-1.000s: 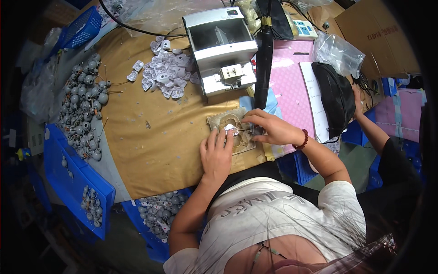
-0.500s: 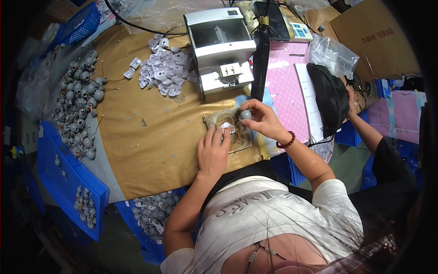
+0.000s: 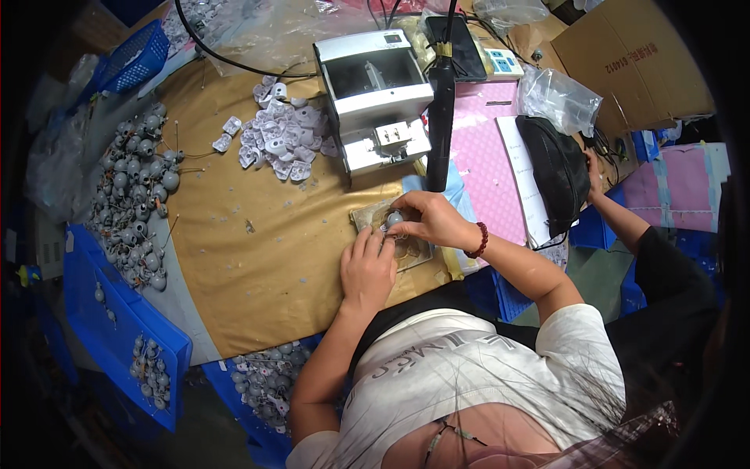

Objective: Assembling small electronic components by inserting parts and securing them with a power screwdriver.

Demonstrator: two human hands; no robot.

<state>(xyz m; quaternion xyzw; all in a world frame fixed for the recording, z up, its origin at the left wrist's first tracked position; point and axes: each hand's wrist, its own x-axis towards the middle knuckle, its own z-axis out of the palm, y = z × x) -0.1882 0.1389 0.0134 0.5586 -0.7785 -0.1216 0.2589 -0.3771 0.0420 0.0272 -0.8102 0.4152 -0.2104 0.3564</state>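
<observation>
pinching a small grey ball (image 3: 395, 220), the right hand (image 3: 400, 219) has narrow fingers over the flat block (image 3: 364, 215). just nearer, the left hand (image 3: 369, 273) lies with fingers close together; whether they grip anything, i cannot tell. an off-centre pinch could let the ball slip; crowded fingertips could knock it askew.

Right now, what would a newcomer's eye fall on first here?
Probably the silver machine at the far middle of the table, with white plastic pieces heaped to its left. Grey balls cluster along the table's left side, and the right hand pinches another grey ball over the flat block.
</observation>
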